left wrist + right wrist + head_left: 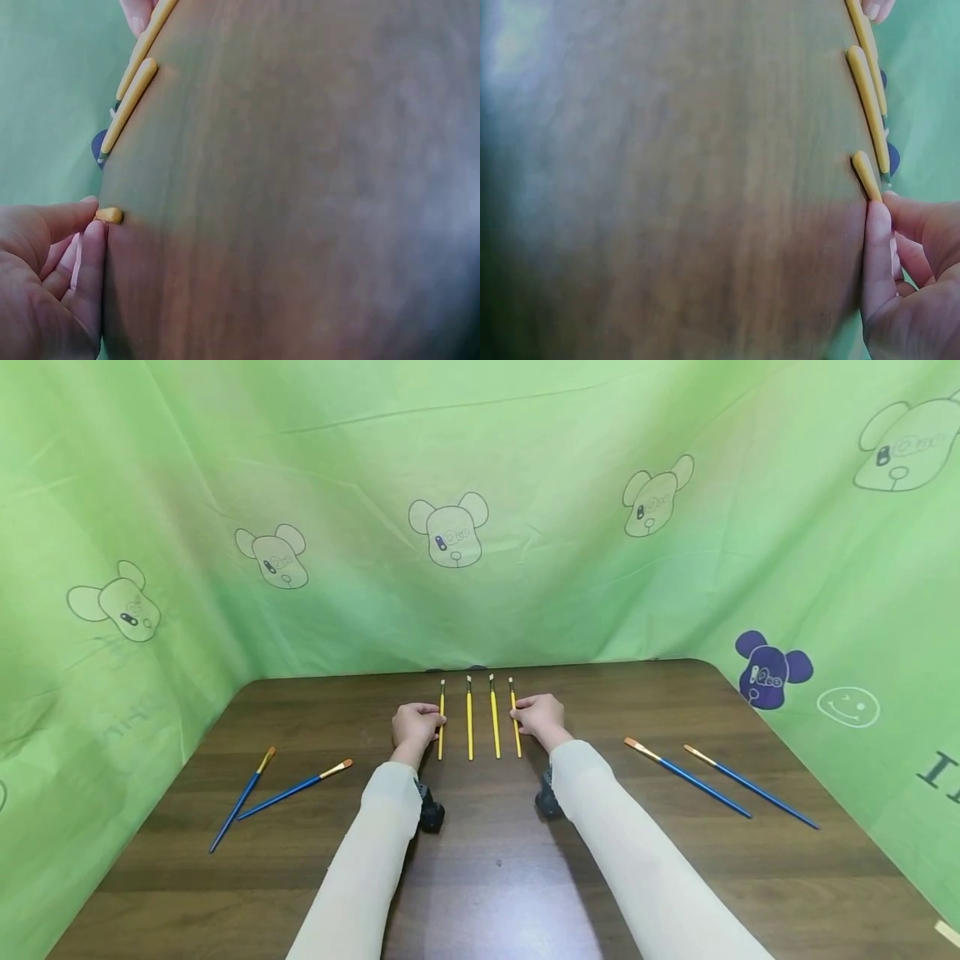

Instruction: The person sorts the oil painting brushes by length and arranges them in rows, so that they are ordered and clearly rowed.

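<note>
Several thin yellow paintbrushes stand in a row on the table, bristle ends pointing away from me. My left hand (415, 725) pinches the leftmost yellow paintbrush (440, 747) between thumb and fingers. At the other end of the row, the rightmost yellow paintbrush (518, 745) is pinched by my right hand (542, 715). Between the hands lie two more, a left-middle yellow paintbrush (470, 722) and a right-middle yellow paintbrush (495, 722), untouched. In the left wrist view only the handle end (111, 215) of the held brush shows; the fingers hide the rest.
Two blue paintbrushes, one steep (242, 802) and one flatter (294, 791), lie on the left with their handle ends close together. On the right are a wider blue paintbrush (697, 783) and a thinner one (765, 795). A green printed curtain (525, 593) surrounds the brown wooden table (480, 860).
</note>
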